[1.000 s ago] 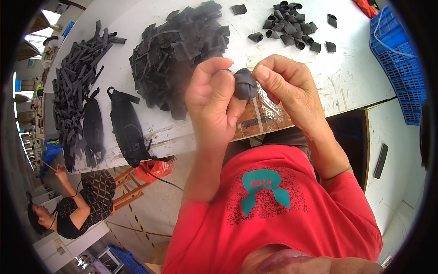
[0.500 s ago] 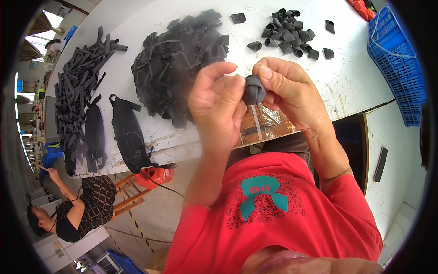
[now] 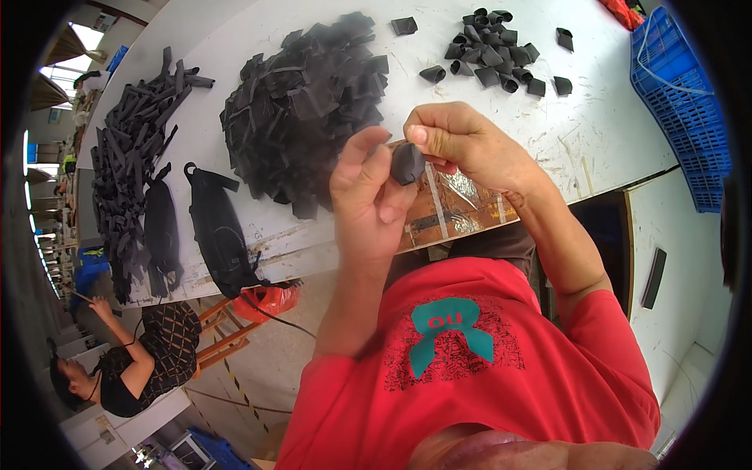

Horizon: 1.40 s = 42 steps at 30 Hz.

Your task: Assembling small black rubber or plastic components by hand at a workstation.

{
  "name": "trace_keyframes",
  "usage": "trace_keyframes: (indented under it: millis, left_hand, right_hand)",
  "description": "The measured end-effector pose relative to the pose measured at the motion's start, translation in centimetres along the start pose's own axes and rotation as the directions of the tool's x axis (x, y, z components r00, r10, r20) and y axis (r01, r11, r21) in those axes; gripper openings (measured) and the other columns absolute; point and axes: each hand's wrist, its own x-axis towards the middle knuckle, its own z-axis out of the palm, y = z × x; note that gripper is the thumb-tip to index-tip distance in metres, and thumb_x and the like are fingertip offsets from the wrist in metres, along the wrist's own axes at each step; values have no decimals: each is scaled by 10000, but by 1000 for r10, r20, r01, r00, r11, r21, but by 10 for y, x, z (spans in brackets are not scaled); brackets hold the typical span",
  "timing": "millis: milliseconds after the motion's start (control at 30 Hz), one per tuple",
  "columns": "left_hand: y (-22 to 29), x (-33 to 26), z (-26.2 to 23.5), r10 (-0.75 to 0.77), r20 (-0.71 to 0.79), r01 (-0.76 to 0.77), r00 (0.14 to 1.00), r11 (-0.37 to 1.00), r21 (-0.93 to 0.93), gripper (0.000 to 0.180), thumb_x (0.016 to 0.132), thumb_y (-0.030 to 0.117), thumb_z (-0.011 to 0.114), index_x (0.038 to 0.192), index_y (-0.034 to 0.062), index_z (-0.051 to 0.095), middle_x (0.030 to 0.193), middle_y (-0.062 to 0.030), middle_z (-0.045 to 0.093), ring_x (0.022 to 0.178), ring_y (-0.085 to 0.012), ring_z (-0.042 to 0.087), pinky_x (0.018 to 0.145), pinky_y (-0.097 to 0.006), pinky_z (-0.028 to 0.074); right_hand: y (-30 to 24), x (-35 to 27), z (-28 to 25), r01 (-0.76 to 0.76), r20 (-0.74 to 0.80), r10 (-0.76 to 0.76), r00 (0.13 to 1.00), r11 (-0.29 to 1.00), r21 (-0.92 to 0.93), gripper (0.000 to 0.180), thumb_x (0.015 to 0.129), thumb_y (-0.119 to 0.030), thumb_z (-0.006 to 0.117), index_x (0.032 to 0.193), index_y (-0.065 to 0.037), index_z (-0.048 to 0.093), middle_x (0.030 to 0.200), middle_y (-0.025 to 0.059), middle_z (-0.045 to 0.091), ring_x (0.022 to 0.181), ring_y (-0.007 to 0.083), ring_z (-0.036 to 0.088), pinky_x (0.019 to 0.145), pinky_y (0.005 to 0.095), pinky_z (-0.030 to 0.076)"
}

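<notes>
Above the table's front edge, I hold a small dark piece (image 3: 407, 164) of cloth-like material, folded into a short tube, between my hands. My left hand (image 3: 366, 184) pinches its left side, index finger bent up. Thumb and fingers of my right hand (image 3: 462, 142) are closed on its upper right side. Beyond my left hand rises a large heap of flat dark pieces (image 3: 301, 102). Farther off to the right lies a cluster of similar rolled pieces (image 3: 493, 51), with a few loose ones (image 3: 432, 74) around it.
Long dark strips (image 3: 133, 149) are piled at the table's left, beside two black pouch-like items (image 3: 215, 223). A blue plastic crate (image 3: 680, 117) stands at the right. A red bag (image 3: 270, 301) hangs below the left table edge. Another person (image 3: 129, 352) sits at the lower left.
Both hands have shifted slightly left and a little lower with the folded piece. The piece has turned between the fingers; its crossing fold shows less now.
</notes>
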Motion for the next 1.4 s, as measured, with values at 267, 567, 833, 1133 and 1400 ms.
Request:
trace_keyframes:
  millis: [267, 567, 833, 1133, 1400]
  left_hand:
    - [-10, -11, -9, 13, -52, -5, 999, 991, 137, 230, 837, 47, 524, 1066, 28, 502, 831, -72, 576, 514, -46, 447, 469, -169, 346]
    - [10, 1, 9, 344, 328, -459, 880, 438, 772, 182, 785, -2, 571, 960, -49, 561, 941, -127, 576, 897, -165, 532, 838, -282, 392]
    - [-4, -5, -3, 408, 19, -400, 913, 883, 246, 109, 871, 96, 490, 909, 4, 533, 917, -102, 540, 895, -184, 506, 840, -336, 399]
    - [-9, -8, -5, 413, 50, -386, 909, 794, 470, 155, 859, 106, 525, 961, -9, 545, 973, -95, 566, 865, -138, 534, 804, -282, 421]
    - [0, -13, -5, 381, 115, -333, 917, 577, 746, 158, 805, 50, 596, 938, -34, 584, 841, -40, 584, 693, -63, 527, 634, -181, 425]
  right_hand:
    - [2, -10, 2, 12, -49, -18, 999, 994, -111, 340, 879, -347, 480, 802, -22, 540, 615, -14, 442, 570, 50, 399, 505, 187, 337]
    - [2, -31, 20, 339, -241, -545, 803, 750, -567, 381, 693, -280, 705, 925, -16, 559, 811, 83, 514, 626, 161, 526, 528, 289, 443]
    - [-2, -22, 31, 343, -261, -624, 737, 677, -651, 154, 675, -88, 684, 767, -18, 583, 674, 74, 509, 559, 206, 539, 483, 289, 419]
    - [21, -24, 26, 361, -274, -625, 731, 695, -622, 110, 698, -68, 660, 755, -6, 590, 665, 74, 515, 543, 192, 521, 478, 277, 405]
    - [5, -29, 24, 333, -217, -636, 740, 627, -704, 107, 703, -72, 661, 761, -6, 600, 639, 73, 515, 526, 185, 517, 470, 277, 403]
